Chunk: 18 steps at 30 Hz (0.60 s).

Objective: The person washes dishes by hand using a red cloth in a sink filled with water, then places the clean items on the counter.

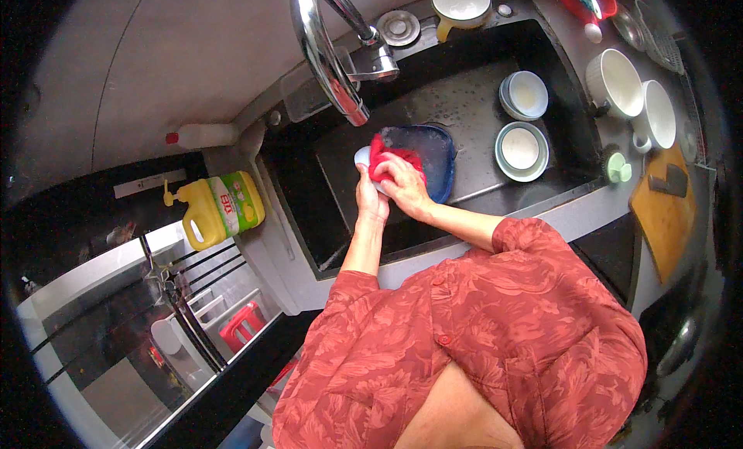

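Observation:
My left hand holds a small pale bowl, mostly hidden by a red cloth and my fingers. My right hand grips the cloth and presses it against the bowl. Both hands are over the black sink, beside a dark blue basin that seems to hold water. To the right, two stacks of small bowls, one upper stack and one lower stack, stand on the sink floor.
A chrome faucet arches over the sink from behind. A yellow pump jug lies left. White mugs, a green scrub brush and a wooden cutting board are at the right. A yellow-handled pot sits behind the sink.

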Available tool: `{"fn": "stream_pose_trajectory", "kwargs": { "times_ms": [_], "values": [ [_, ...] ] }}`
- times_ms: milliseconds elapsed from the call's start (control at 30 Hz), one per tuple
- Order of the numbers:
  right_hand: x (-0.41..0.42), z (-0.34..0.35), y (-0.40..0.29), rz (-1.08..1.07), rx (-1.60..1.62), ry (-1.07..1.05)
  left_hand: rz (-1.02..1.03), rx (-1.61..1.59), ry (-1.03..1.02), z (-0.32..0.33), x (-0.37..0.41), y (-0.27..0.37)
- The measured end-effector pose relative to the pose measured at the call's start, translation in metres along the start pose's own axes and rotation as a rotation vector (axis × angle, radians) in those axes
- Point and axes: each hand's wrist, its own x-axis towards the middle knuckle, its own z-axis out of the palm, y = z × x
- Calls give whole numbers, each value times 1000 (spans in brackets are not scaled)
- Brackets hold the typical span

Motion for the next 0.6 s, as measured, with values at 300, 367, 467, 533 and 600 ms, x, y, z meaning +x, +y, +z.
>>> {"fn": "stream_pose_trajectory", "kwargs": {
  "times_ms": [300,367,467,533,600],
  "values": [
    [-24,-29,18,-312,-85,-166,-89,-252,8,-37,11,8],
    [-15,-21,34,-141,-29,-36,-67,-237,26,-35,-3,11],
    [11,-18,71,40,188,49,-96,-209,24,-48,-16,17],
    [29,-22,75,90,193,21,-114,-192,19,-53,-25,17],
    [42,-29,81,153,154,-121,-142,-191,-13,-57,-36,15]
  ]
}}
